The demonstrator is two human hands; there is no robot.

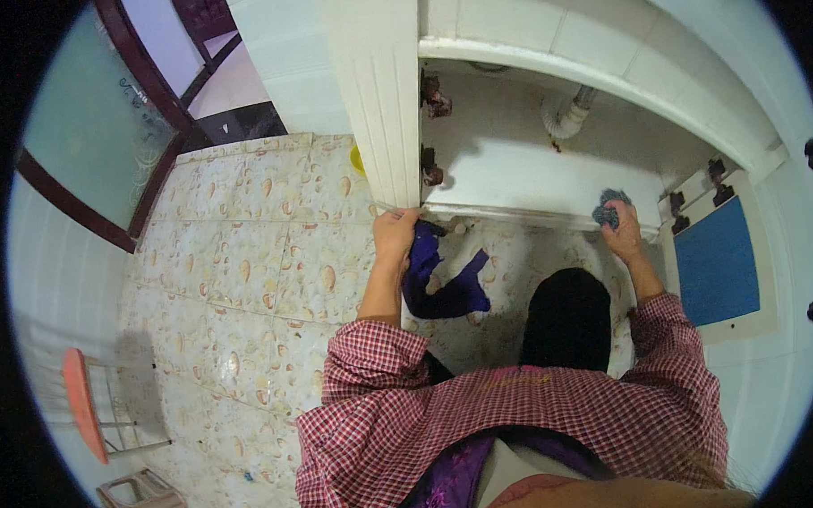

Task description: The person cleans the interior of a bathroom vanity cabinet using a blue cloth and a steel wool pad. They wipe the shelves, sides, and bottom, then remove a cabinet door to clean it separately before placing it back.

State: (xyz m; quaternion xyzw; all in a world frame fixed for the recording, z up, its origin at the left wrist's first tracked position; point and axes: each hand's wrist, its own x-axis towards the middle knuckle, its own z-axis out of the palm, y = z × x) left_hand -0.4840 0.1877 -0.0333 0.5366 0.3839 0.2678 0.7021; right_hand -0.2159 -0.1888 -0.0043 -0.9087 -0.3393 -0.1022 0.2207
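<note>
My left hand [394,235] grips the near end of an open white cabinet door [381,100] with vertical grooves. In my right hand [622,230] is a crumpled dark grey cloth or scrubbing pad [610,208]; I cannot tell which. It is at the front edge of the white cabinet floor [531,182], towards the right side. A dark purple cloth [448,299] lies crumpled on the patterned floor, just right of my left wrist. Inside the cabinet, a ribbed white drain hose [566,121] comes down at the back, with a small rusty stain beside it.
Rusty hinges [434,98] stick out at the cabinet's left side. At right, another door with a blue panel [715,260] stands open. A yellow object [357,160] shows partly behind the left door. An orange-seated stool [86,406] and a brown plastic stool [146,501] stand at lower left.
</note>
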